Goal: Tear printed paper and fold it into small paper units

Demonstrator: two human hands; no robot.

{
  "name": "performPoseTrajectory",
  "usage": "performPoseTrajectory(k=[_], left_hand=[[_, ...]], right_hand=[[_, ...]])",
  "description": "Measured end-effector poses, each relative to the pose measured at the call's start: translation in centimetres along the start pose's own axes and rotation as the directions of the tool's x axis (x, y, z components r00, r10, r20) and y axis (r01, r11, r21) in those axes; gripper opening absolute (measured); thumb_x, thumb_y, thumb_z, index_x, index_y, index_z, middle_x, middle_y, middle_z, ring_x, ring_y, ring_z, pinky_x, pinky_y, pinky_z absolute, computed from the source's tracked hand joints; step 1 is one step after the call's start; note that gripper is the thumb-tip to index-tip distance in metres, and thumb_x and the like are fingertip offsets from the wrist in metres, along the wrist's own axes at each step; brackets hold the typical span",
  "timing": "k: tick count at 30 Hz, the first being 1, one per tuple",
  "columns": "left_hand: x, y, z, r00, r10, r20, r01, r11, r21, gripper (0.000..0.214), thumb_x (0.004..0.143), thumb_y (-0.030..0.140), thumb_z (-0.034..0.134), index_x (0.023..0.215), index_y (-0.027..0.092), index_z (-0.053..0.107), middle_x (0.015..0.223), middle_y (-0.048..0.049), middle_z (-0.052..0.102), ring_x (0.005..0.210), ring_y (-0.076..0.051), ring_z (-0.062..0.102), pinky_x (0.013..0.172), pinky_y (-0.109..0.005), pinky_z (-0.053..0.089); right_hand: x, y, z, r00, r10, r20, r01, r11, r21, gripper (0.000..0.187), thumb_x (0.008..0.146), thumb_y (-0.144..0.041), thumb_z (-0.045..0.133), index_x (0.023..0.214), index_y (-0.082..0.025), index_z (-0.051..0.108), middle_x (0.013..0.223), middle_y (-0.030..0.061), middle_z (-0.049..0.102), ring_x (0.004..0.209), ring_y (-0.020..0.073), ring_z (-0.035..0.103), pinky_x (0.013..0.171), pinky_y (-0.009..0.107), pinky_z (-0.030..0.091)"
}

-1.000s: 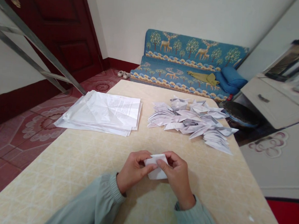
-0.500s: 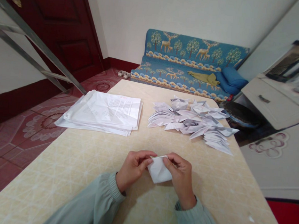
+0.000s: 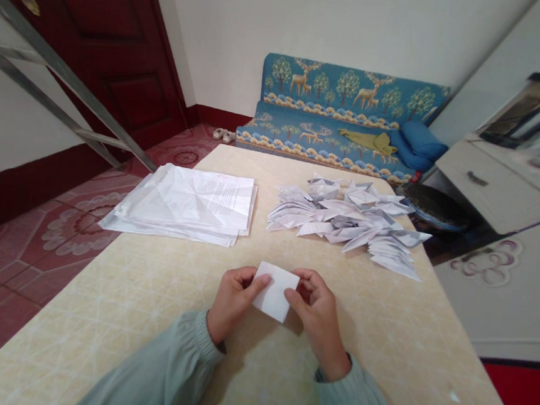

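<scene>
Between my hands, over the near middle of the table, is a small folded square of white paper (image 3: 275, 294). My left hand (image 3: 235, 300) pinches its left side, thumb on top and fingers curled beneath. On the right edge, my right hand (image 3: 316, 304) holds the paper with the thumb over the front and the fingers behind. A pile of folded paper pieces (image 3: 344, 215) lies beyond my right hand, some nested in rows. Farther off to the left rests a stack of creased, printed paper sheets (image 3: 189, 198).
The table (image 3: 148, 293) has a pale yellow patterned cover. Behind it stands a blue sofa (image 3: 324, 119) with a green cloth and blue cushions. A metal ladder (image 3: 63, 83) leans at the left by a dark red door (image 3: 115, 31). A white cabinet (image 3: 512, 186) is at the right.
The folded paper has turned in my hands and moved slightly left and up, now showing a flat square face. My left thumb has shifted onto its top. The pile and stack are unmoved.
</scene>
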State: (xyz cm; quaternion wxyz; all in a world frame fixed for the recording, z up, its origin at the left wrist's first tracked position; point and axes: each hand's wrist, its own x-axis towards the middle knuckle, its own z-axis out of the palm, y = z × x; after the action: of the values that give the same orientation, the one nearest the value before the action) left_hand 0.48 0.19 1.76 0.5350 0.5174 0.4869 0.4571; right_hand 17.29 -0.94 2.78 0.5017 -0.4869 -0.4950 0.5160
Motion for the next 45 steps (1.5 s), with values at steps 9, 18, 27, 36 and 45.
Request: performPoseTrajectory(k=[9, 18, 27, 36, 45], left_hand=[[0.0, 0.0, 0.5, 1.000, -0.004, 0.009, 0.005, 0.997, -0.076, 0.028, 0.075, 0.037, 0.067, 0.080, 0.009, 0.067, 0.067, -0.0032, 0.062, 0.057, -0.010, 0.052, 0.051, -0.020, 0.040], [-0.1, 0.3, 0.7, 0.987, -0.084, 0.140, 0.101, 0.988, -0.117, 0.030, 0.069, 0.037, 0.071, 0.069, 0.010, 0.058, 0.058, 0.0009, 0.056, 0.050, -0.007, 0.047, 0.046, -0.017, 0.036], [0.1, 0.3, -0.3, 0.997, -0.060, 0.053, 0.060, 0.998, 0.008, 0.044, 0.080, 0.048, 0.056, 0.055, 0.012, 0.050, 0.048, 0.0037, 0.042, 0.044, -0.005, 0.036, 0.041, -0.017, 0.026], [0.8, -0.2, -0.1, 0.985, 0.028, 0.170, -0.017, 0.998, -0.063, 0.034, 0.066, 0.032, 0.075, 0.087, 0.008, 0.064, 0.075, -0.0057, 0.065, 0.064, -0.014, 0.057, 0.059, -0.023, 0.044], [0.4, 0.5, -0.5, 0.851, 0.518, 0.088, -0.516, 0.792, 0.327, 0.010, 0.074, 0.013, 0.062, 0.078, 0.018, 0.070, 0.076, -0.0050, 0.066, 0.074, -0.016, 0.060, 0.069, -0.026, 0.045]], right_hand=[[-0.4, 0.5, 0.2, 0.999, -0.012, -0.040, 0.007, 0.992, -0.127, 0.031, 0.074, -0.033, 0.065, 0.055, -0.016, 0.049, 0.051, -0.0054, 0.039, 0.051, 0.0086, 0.036, 0.048, 0.021, 0.028], [-0.3, 0.7, -0.1, 0.998, -0.042, -0.046, 0.031, 0.975, -0.218, 0.041, 0.084, -0.039, 0.052, 0.054, -0.019, 0.034, 0.053, -0.0051, 0.027, 0.051, 0.0083, 0.028, 0.046, 0.022, 0.021], [-0.2, 0.5, 0.3, 0.991, -0.002, 0.133, 0.030, 0.976, -0.214, 0.028, 0.076, -0.031, 0.063, 0.057, -0.015, 0.049, 0.053, -0.0049, 0.040, 0.050, 0.0080, 0.037, 0.046, 0.020, 0.027], [0.0, 0.3, -0.1, 0.998, -0.020, -0.059, 0.008, 0.979, -0.202, 0.020, 0.077, -0.033, 0.063, 0.070, -0.015, 0.059, 0.047, -0.0034, 0.056, 0.042, 0.0096, 0.048, 0.042, 0.019, 0.035], [-0.1, 0.7, 0.3, 0.901, -0.429, 0.067, 0.422, 0.826, -0.373, 0.024, 0.073, -0.008, 0.057, 0.091, -0.021, 0.068, 0.091, 0.0042, 0.064, 0.083, 0.0170, 0.061, 0.069, 0.027, 0.048]])
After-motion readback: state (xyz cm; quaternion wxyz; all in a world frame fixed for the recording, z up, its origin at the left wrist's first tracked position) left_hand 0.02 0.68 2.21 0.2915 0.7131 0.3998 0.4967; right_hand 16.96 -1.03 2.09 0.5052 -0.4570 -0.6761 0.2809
